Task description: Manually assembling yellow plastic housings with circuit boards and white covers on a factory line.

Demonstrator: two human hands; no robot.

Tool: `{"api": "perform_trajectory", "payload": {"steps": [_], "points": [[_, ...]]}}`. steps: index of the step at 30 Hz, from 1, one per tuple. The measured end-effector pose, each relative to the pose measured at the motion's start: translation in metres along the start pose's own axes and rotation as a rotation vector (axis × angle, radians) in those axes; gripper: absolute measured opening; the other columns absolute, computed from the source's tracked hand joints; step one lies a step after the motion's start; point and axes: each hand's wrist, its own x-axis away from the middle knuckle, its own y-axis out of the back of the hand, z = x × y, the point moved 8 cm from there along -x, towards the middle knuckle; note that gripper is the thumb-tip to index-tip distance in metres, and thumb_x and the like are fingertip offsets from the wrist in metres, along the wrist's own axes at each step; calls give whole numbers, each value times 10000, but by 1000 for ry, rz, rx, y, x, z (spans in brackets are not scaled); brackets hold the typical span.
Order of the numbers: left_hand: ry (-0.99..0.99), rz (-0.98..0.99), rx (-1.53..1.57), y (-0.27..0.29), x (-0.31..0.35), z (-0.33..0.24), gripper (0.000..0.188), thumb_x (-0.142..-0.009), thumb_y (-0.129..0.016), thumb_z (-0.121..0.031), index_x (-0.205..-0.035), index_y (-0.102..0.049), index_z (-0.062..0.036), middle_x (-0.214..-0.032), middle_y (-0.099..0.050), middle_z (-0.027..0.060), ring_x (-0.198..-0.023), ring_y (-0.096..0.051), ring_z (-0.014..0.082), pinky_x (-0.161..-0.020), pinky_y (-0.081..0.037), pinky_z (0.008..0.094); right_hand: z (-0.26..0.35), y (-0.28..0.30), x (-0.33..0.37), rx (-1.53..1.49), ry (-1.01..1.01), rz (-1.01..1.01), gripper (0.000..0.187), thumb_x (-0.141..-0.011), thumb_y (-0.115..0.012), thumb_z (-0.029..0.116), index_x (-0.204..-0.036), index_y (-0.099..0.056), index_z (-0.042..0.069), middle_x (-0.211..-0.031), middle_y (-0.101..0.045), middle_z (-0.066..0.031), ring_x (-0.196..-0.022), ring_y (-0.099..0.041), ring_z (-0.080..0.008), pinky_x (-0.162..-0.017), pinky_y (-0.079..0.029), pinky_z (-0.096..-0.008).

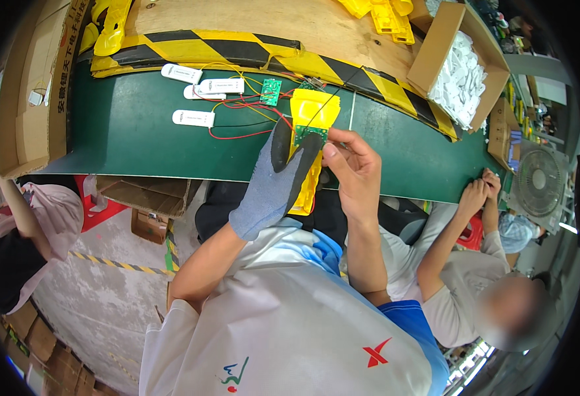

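Note:
My left hand (273, 175), in a grey-blue glove with dark fingertips, is closed round a yellow plastic housing (313, 105) at the table's near edge. A green circuit board (308, 134) lies in the housing, under the gloved thumb. Bare and bent, the fingers of my right hand (356, 168) meet the board's right edge; whatever they pinch is hidden. Red, black and yellow wires run leftward to several white stick-shaped modules (194, 118) on the green table. Another small green board (271, 92) lies just beyond the housing.
Black-and-yellow tape (237, 49) edges a raised wooden board behind the work. At the right, a carton (428, 59) holds many white parts (461, 79). A tall carton (36, 99) stands left. Co-workers sit on both sides, one with hands (481, 188) on the table edge.

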Motion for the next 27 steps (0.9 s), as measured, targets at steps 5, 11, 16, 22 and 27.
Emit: {"api": "perform_trajectory", "payload": {"steps": [5, 11, 16, 22, 27], "points": [[-150, -48, -293, 1, -6, 3, 306, -926, -587, -130, -1177, -486, 14, -972, -601, 78, -757, -563, 92, -639, -483, 256, 1, 2, 2, 60, -72, -63, 209, -918, -655, 77, -1100, -634, -24, -857, -672, -29, -726, -579, -34, -647, -446, -173], [-165, -153, -161, 12, -1, 6, 360, -957, -524, -53, -1298, -426, 8, -1033, -591, 67, -822, -584, 111, -708, -498, 237, -9, -1, 4, 173, -227, 14, 183, -920, -647, 77, -1088, -618, 9, -845, -624, 17, -739, -576, -47, -675, -468, -206], [63, -54, -11, 4, 2, 15, 269, -977, -570, -276, -1125, -475, -72, -797, -582, 77, -524, -598, 184, -440, -491, 300, 91, 82, -13, 514, 138, -214, 209, -918, -664, 195, -1011, -703, 12, -776, -674, -21, -696, -586, -65, -628, -486, -241], [10, 49, -103, -8, 0, 9, 256, -984, -555, -288, -1108, -482, -76, -793, -591, 69, -571, -617, 175, -485, -512, 286, 170, 236, -89, 1040, 316, -386, 263, -842, -710, 181, -1080, -709, 72, -916, -668, -46, -768, -602, -138, -688, -492, -290], [77, 9, -49, -1, -4, 14, 244, -983, -555, -286, -1084, -494, -72, -800, -596, 66, -591, -623, 177, -505, -521, 286, 163, 193, -111, 1558, 583, 49, 229, -798, -731, 169, -1004, -699, 77, -1064, -595, -86, -962, -612, -271, -813, -500, -352]]}}
